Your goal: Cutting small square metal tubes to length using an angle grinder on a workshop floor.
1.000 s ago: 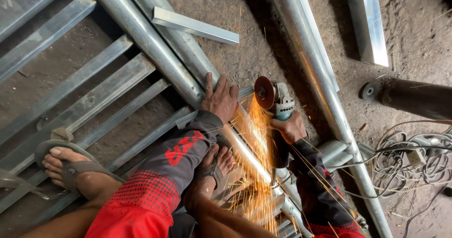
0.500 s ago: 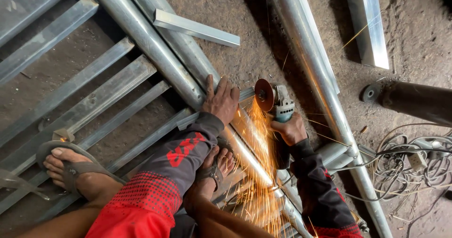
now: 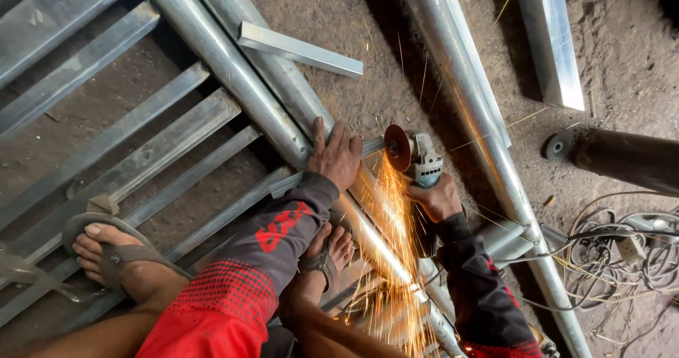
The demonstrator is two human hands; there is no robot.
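Observation:
My right hand (image 3: 437, 197) grips an angle grinder (image 3: 419, 161), its disc (image 3: 396, 148) set against a round steel pipe (image 3: 244, 68). Orange sparks (image 3: 392, 259) stream down toward me along the pipe. My left hand (image 3: 337, 154) lies flat on the same pipe just left of the disc, pressing it down with fingers spread. Both arms wear dark sleeves with red print. My two feet in sandals (image 3: 106, 248) (image 3: 327, 248) rest on the metal frame below.
Flat steel slats (image 3: 134, 167) of a frame lie at the left. A short loose metal piece (image 3: 300, 49) lies across the pipes. Another long pipe (image 3: 463, 82) runs at the right, with a square tube (image 3: 555, 39), a dark cylinder (image 3: 622, 158) and tangled cables (image 3: 622, 245) on the dirt floor.
The grinder stays at the same spot on the pipe. The spray of sparks keeps flying and has spread a little farther. Both hands hold their places.

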